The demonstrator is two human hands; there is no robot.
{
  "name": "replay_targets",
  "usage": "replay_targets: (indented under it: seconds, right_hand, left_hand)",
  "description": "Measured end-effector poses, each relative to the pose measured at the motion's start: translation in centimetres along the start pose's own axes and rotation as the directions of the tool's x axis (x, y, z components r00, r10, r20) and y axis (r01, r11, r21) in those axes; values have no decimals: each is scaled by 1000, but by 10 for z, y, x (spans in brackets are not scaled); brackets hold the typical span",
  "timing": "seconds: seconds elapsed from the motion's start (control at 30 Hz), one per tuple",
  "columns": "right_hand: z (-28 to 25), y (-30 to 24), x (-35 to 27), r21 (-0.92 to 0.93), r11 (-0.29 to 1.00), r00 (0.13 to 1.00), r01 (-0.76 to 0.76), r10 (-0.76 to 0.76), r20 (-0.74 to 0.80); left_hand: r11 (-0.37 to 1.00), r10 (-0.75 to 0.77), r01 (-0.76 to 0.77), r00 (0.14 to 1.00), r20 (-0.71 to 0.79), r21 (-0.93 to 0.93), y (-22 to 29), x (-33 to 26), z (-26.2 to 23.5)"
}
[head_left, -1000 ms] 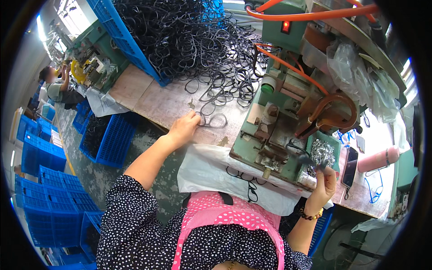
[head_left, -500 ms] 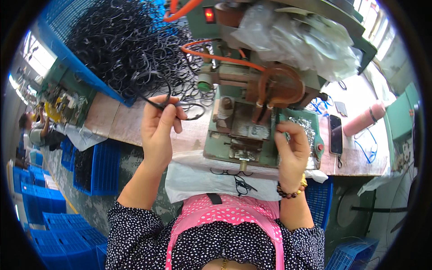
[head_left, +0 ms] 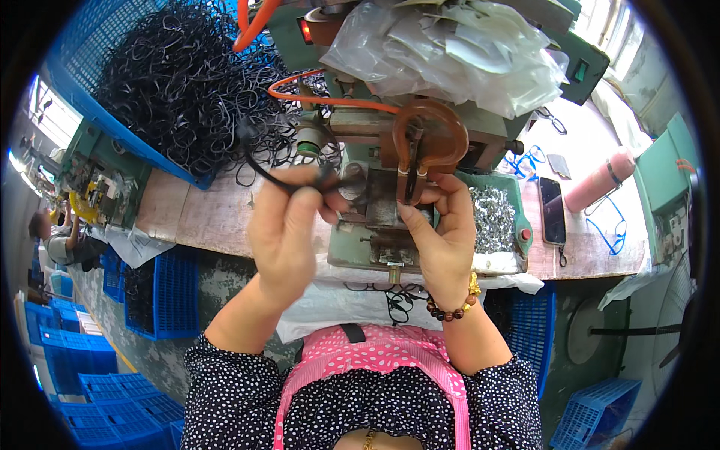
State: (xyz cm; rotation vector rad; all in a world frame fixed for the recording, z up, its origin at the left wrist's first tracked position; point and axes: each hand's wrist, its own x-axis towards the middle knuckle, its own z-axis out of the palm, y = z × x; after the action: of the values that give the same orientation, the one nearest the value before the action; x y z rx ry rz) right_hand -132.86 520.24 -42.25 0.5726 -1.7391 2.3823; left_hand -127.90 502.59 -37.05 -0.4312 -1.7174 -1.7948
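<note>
My left hand (head_left: pixel 289 232) pinches a black spectacle frame (head_left: pixel 262 171), smeared by motion, just left of the bench machine's work block. My right hand (head_left: pixel 446 244) is at the block with thumb and forefinger together below the tips of a brown looped tube (head_left: pixel 460 139). Whatever lies between those fingertips is too small to make out. Under both hands sits the green machine base (head_left: pixel 345 247). Beside my right hand, a green tray holds a heap of small shiny metal pieces (head_left: pixel 491 217).
A blue crate (head_left: pixel 135 139) heaped with black spectacle frames (head_left: pixel 172 97) stands at the left. Clear plastic bags (head_left: pixel 450 56) hang over the machine. To the right lie a phone (head_left: pixel 553 210), a pink bottle (head_left: pixel 600 180) and a blue frame (head_left: pixel 616 238). More black frames (head_left: pixel 397 304) rest on white cloth.
My left hand has brought the spectacle frame right, toward the work block. My right hand has moved left from beside the metal pieces to the looped tube's tips. The view has shifted slightly.
</note>
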Motion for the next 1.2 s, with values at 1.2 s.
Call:
replay_targets:
  seconds: [1.2]
  right_hand:
    - [-134, 28, -31, -947, 283, 975, 150, -199, 95]
  left_hand:
    - [772, 207, -362, 920, 332, 523, -30, -10, 36]
